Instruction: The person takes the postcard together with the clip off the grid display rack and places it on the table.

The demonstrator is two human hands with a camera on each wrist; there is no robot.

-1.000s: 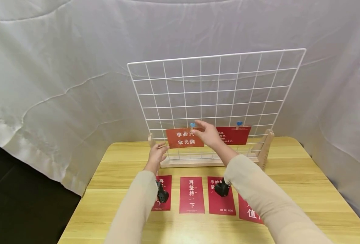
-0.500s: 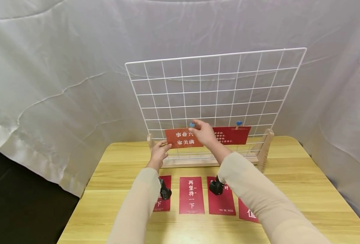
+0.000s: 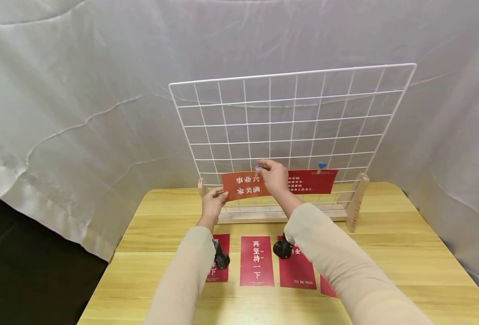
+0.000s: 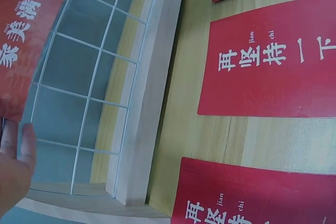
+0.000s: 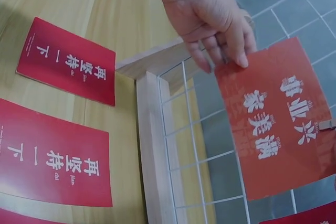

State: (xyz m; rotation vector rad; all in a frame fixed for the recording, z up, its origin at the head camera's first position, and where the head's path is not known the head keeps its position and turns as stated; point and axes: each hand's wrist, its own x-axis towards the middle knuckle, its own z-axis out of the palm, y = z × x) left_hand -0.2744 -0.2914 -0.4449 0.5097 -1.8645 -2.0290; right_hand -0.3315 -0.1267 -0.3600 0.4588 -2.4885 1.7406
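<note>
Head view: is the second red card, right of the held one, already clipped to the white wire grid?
Yes. A blue clip pins the red card's top edge to the white wire grid.

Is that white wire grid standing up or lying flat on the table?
Standing upright. The white wire grid rises from a wooden base on the table, with wooden feet at both ends.

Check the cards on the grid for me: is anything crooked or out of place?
The left card hangs tilted, its left end lower, unlike the level right card. The left hand holds its lower left corner, and the right hand pinches the blue clip at its top. Nothing looks damaged.
</note>
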